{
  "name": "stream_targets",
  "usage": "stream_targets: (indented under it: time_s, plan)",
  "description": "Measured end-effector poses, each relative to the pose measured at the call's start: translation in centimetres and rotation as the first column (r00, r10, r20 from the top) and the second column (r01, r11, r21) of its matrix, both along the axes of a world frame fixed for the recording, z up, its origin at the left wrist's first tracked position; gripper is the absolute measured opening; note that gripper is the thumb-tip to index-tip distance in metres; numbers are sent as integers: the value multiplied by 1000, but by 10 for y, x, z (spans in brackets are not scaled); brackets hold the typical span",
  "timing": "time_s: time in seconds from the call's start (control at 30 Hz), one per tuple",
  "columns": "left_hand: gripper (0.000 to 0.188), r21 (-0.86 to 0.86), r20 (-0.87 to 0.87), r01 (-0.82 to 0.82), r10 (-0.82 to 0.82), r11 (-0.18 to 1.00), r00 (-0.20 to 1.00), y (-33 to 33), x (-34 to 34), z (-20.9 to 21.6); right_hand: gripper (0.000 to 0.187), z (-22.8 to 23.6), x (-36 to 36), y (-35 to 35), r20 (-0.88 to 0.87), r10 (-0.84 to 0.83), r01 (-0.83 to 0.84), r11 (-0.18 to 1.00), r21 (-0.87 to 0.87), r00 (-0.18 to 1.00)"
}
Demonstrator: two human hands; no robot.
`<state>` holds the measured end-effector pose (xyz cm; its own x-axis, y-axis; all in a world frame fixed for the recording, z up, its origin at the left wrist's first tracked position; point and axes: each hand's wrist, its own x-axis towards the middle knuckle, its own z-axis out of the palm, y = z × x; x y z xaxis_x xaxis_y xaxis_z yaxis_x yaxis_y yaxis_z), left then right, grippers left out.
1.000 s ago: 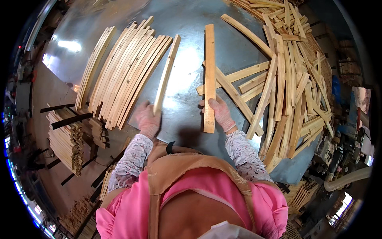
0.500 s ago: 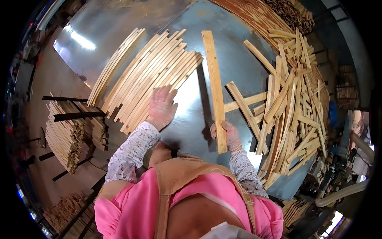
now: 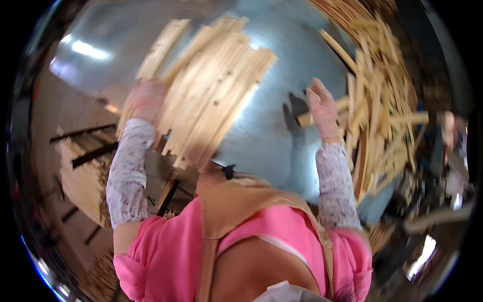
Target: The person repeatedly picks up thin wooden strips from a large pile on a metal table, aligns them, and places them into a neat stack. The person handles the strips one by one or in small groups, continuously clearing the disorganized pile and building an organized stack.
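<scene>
My left hand (image 3: 147, 100), in a pale glove and smeared by motion, is at the left side of a row of wooden strips (image 3: 216, 95) lying side by side on the metal table. A slanted strip (image 3: 193, 50) reaches from beside this hand across the row's left part; whether my fingers grip it I cannot tell. A separate group of strips (image 3: 163, 45) lies just left of the row. My right hand (image 3: 323, 110), also gloved, hovers over the table with fingers stretched forward and nothing visible in them. It is near the loose pile of strips (image 3: 372, 116) on the right.
The grey metal table (image 3: 271, 121) shows between the row and the pile. At the left, a stack of strips (image 3: 83, 176) sits by dark metal bars (image 3: 95, 155). More wood pieces (image 3: 347, 20) lie at the far right edge. A pale hose (image 3: 437, 219) runs at the lower right.
My right hand has let go of the upright strip and moved forward and right. My left hand has moved left across the row. A slanted strip now shows on the row's left part.
</scene>
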<state>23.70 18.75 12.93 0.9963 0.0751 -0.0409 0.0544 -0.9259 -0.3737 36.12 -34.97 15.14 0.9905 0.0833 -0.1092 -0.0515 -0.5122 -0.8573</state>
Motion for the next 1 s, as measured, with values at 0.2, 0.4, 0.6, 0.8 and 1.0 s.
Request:
stream_targets:
  time_s: [0.2,0.4,0.6,0.8,1.0]
  plan:
    - [68,-212,41,-253,268,944,963,78,-29,-69,83,-86,-78,-186,-45,-149,14,370,-929,988]
    - [103,-575,-132,-478,502,664,855,123,-31,-88,34,-81,-58,-171,202,96,79,695,-715,975]
    - [107,-265,-220,-618,578,740,786,80,-11,-41,72,-45,-61,-26,-60,76,-96,667,-739,995]
    - [98,-190,-243,-693,651,695,719,85,-9,-14,72,-90,-90,-84,-30,-22,-13,533,-846,999]
    - [83,-702,-164,-247,185,668,969,-37,-15,-7,62,-115,-100,6,31,355,-231,670,-706,934]
